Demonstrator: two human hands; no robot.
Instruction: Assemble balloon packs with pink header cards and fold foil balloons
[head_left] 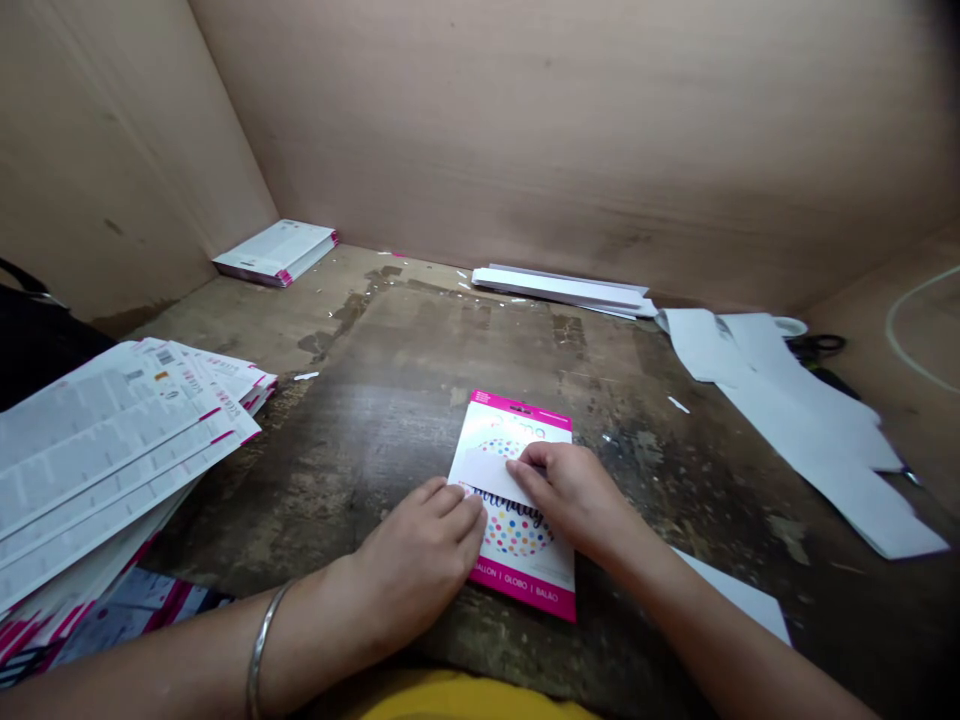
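Note:
A pink-edged balloon packet (517,560) with coloured dots lies flat on the worn table near me. A white label strip (491,475) lies across its front. My left hand (420,560) rests on the packet's left edge with fingers curled, fingertips on the strip's left end. My right hand (574,495) presses the strip's right part with fingers together, fingertips flat on it. A metal bangle (262,640) sits on my left wrist.
A fanned stack of printed packets (112,450) lies at the left. A smaller packet stack (277,250) sits in the far left corner. White strips (562,288) lie along the back wall, white backing sheets (810,420) at the right, black scissors (817,348) beyond. Brown board walls (525,120) enclose the table (390,380).

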